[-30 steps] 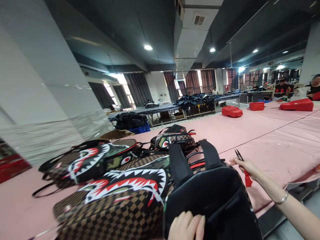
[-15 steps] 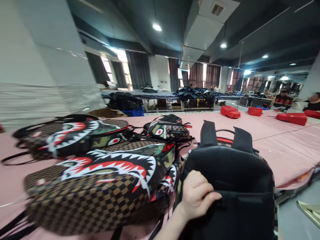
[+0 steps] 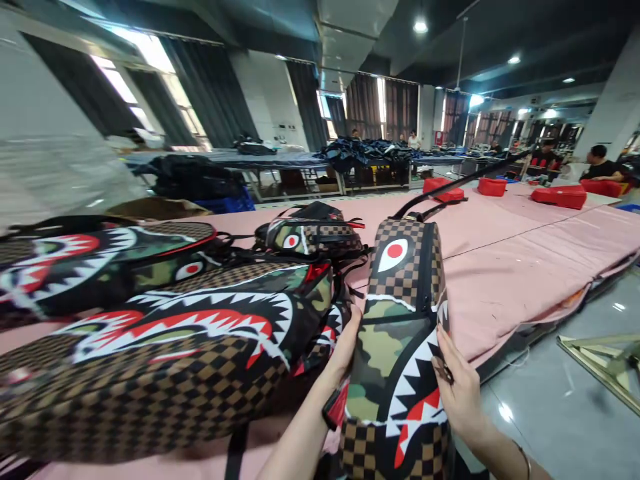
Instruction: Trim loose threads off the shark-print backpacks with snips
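A backpack [image 3: 375,340] with brown-and-black checks, camouflage patches, a red-and-white eye and a shark mouth stands upright before me, its narrow side toward me. My left hand [image 3: 350,337] grips its left edge, the fingers partly hidden behind it. On the right edge, my right hand [image 3: 460,390] presses with its fingers against the shark-tooth print. A small dark metallic piece shows at the right fingers; I cannot tell what it is. One black strap [image 3: 465,180] flies up to the right from the bag's top.
Larger shark-print backpacks [image 3: 165,340] lie to the left on the pink-covered table [image 3: 505,267], with a smaller one [image 3: 315,233] behind. Several red bags [image 3: 557,197] sit at the far right. People work beyond. A metal frame [image 3: 605,367] stands over the floor at right.
The backpack has turned from its black padded back to its printed side. My right hand has come into view on it, and a strap has swung outward. The view has shifted right.
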### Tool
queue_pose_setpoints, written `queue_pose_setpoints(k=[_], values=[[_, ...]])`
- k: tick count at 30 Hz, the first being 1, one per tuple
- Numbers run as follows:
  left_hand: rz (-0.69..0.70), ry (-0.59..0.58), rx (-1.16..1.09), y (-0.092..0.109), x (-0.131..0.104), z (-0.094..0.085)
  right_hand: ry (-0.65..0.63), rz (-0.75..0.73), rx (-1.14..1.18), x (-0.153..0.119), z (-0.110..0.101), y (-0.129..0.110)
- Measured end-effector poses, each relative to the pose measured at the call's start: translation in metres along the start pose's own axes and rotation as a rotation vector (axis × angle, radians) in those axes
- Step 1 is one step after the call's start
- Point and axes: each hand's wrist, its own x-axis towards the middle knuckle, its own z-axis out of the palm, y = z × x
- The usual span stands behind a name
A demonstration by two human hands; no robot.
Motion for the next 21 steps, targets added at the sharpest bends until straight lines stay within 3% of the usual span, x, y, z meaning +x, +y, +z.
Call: queue_pose_setpoints(k=[2, 4, 10, 15, 18, 21], values=[[-0.046, -0.11, -0.121, -0.001, -0.015, -0.006, 0.023, -0.025, -0.027, 0.004, 0.005, 0.001], [0.005, -0.139, -0.174, -0.002, -0.024, -0.008, 0.018, -0.058, -0.035, 0.005, 0.005, 0.007], [0.045, 0.002, -0.177, -0.015, -0.05, -0.003, 0.012, -0.229, -0.077, 0.002, -0.018, 0.018], [0.118, 0.042, -0.079, -0.018, -0.074, 0.008, 0.113, -0.412, -0.169, 0.033, -0.04, 0.001], [0.12, 0.01, -0.076, -0.016, -0.087, 0.013, -0.149, -0.467, -0.199, 0.057, -0.045, -0.016], [0.116, -0.033, -0.044, -0.01, -0.093, 0.01, -0.388, -0.39, -0.217, 0.071, -0.046, -0.03]])
